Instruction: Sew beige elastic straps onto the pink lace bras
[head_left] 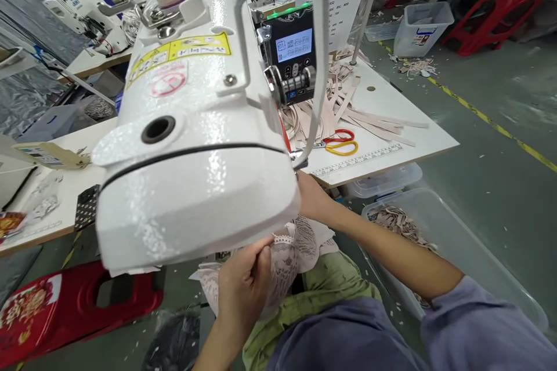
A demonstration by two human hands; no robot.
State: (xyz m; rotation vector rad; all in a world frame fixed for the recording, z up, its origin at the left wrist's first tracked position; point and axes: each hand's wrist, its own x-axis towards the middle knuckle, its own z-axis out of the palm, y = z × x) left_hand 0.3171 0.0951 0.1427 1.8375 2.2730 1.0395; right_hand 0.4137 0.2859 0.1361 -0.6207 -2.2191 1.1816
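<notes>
A white sewing machine (pixel 195 197) fills the middle of the view, its head hiding the needle area. Below its front edge, my left hand (pixel 246 278) pinches a pale pink lace garment piece (pixel 282 266) by its scalloped edge, thumb against fingers. The lace hangs down over my lap. My right hand (pixel 315 200) reaches in at the right side of the machine head, above the lace; the head covers its fingers, so what they hold is not visible.
On the white table lie scissors with red and yellow handles (pixel 342 142), a ruler (pixel 357 161) and many beige fabric strips (pixel 348 104). A lit control panel (pixel 293 46) stands behind. Clear bins (pixel 470 249) sit below right; a red stool (pixel 78 301) stands at left.
</notes>
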